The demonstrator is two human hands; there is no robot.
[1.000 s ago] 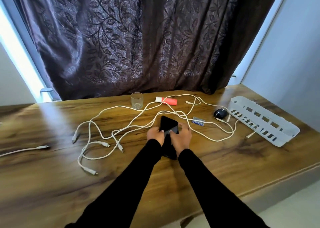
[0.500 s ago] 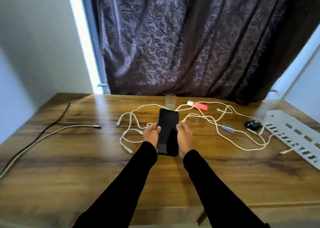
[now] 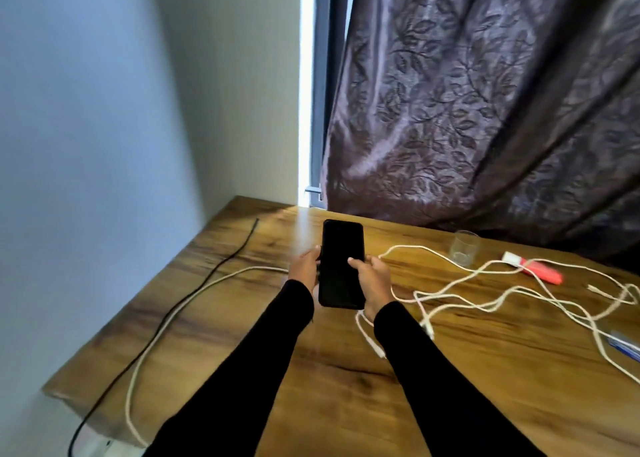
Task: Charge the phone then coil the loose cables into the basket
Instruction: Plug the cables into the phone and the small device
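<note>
Head cam: left hand (image 3: 304, 269) and right hand (image 3: 372, 281) both grip the dark phone (image 3: 342, 264); I'd free one to grab the white charging cable (image 3: 194, 292) on the left.

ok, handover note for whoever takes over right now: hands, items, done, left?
Left hand and right hand both grip the black phone, dark screen up, above the wooden table.
Long white cable and thin black cable run off the table's left edge.
Tangled white cables lie loose at right. Basket out of view.
Done: phone picked up.
Left: plug in, coil cables.
</note>
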